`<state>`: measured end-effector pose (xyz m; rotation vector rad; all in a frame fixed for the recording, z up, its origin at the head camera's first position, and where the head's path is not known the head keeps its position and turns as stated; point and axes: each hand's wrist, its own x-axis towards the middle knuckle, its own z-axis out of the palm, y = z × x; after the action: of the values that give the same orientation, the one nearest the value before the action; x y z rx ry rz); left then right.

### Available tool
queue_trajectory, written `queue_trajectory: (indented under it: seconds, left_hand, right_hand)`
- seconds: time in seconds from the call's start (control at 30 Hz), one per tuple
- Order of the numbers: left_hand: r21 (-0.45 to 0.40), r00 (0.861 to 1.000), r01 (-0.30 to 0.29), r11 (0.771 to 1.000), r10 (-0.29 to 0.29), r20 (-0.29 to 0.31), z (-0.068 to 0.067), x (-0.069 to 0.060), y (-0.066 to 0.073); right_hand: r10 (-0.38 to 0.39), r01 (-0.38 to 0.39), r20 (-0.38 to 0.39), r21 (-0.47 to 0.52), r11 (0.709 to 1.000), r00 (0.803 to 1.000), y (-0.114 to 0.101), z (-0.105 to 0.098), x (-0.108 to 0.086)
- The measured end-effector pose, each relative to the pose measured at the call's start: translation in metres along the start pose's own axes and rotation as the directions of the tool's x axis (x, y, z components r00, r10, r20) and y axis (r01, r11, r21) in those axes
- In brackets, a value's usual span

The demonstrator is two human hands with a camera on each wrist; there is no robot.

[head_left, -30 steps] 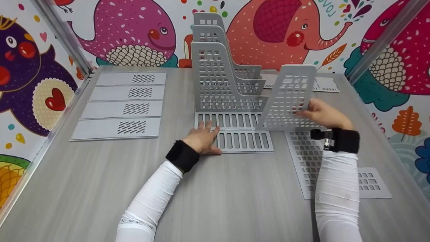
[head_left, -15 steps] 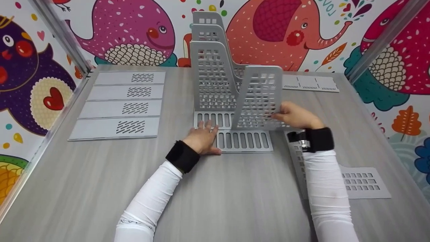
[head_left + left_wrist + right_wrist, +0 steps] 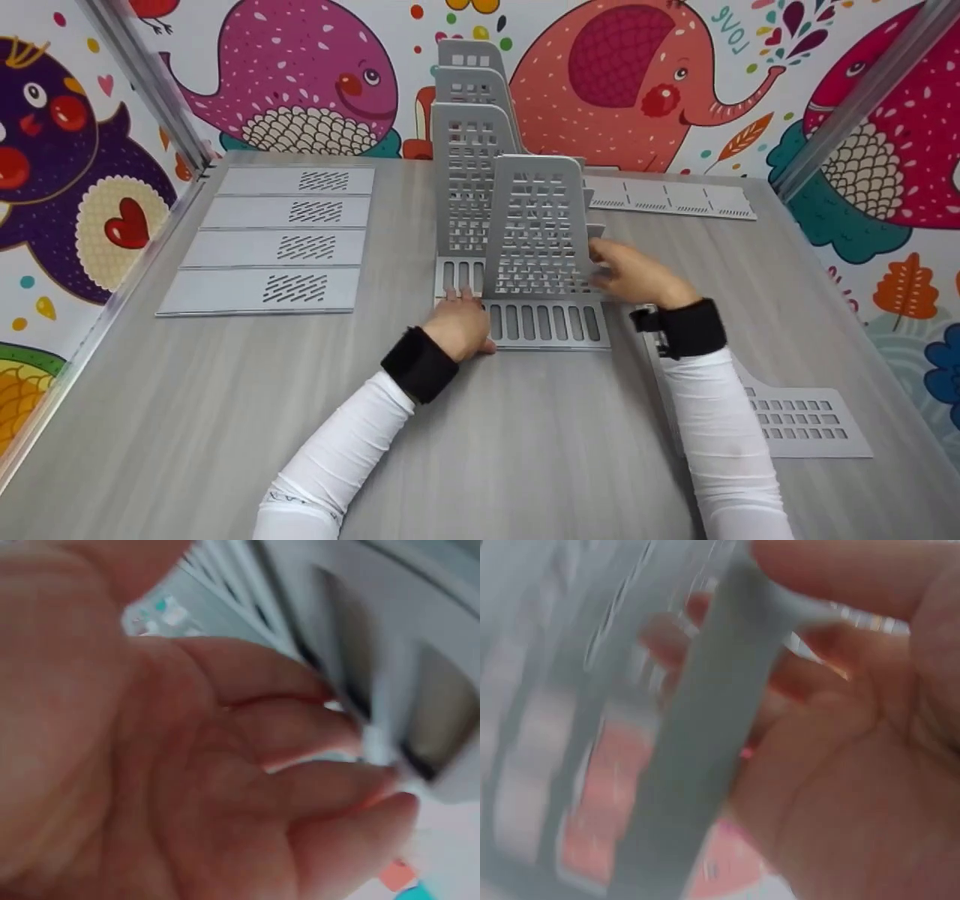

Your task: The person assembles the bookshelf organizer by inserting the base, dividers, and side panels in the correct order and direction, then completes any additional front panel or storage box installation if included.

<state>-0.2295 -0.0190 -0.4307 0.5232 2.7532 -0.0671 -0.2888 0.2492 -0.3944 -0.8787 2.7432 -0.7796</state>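
Note:
A grey desk file rack has several tall perforated dividers [image 3: 465, 187] standing upright on a slotted base [image 3: 551, 327]. In front of them stands another perforated divider panel [image 3: 536, 232], its lower edge at the seam between two slotted rows. My right hand [image 3: 637, 274] grips this panel by its right edge; the right wrist view shows the panel's rim [image 3: 705, 720] between thumb and fingers, blurred. My left hand [image 3: 459, 326] rests on the left front part of the base. In the left wrist view its extended fingers [image 3: 330, 787] touch the slotted edge.
Four-strip-like grey slatted panels [image 3: 262, 247] lie flat on the table's left. A long white-grey strip [image 3: 675, 199] lies at the back right. Another perforated panel [image 3: 802, 422] lies flat at the right, partly under the right forearm. Printed walls surround the table.
My right hand has brought the divider panel leftward, in front of the standing dividers. The left hand stays on the base, its wrist slightly shifted and fingers more bent. The head view has tilted slightly.

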Motion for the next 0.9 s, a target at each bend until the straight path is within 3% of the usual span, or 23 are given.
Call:
queue_trajectory:
  seconds: [0.1,0.23,0.37,0.5,0.67,0.9]
  left_hand:
    - [0.062,0.996,-0.042,0.997,0.046,-0.072,0.004,-0.006,0.015]
    - [0.137,0.979,-0.107,0.985,0.129,-0.160,0.008,-0.011,0.027]
    - [0.166,0.963,-0.136,0.977,0.169,-0.209,0.011,-0.010,0.027]
    - [0.193,0.958,-0.152,0.969,0.192,-0.212,0.011,-0.009,0.025]
    - [0.225,0.950,-0.166,0.960,0.217,-0.225,0.011,-0.008,0.025]
    - [0.219,0.958,-0.146,0.965,0.193,-0.214,0.012,-0.007,0.027]
  right_hand:
    - [0.097,-0.096,0.014,-0.089,0.991,0.995,0.015,-0.017,-0.019]
    - [0.190,-0.186,0.034,-0.081,0.979,0.981,0.030,-0.034,-0.034]
    - [0.176,-0.176,0.095,-0.007,0.984,0.980,0.034,-0.033,-0.030]
    - [0.138,-0.143,0.128,0.032,0.989,0.982,0.028,-0.024,-0.018]
    - [0.088,-0.096,0.127,0.058,0.994,0.988,0.023,-0.010,-0.007]
    - [0.084,-0.099,0.122,0.119,0.988,0.989,0.018,-0.002,-0.001]
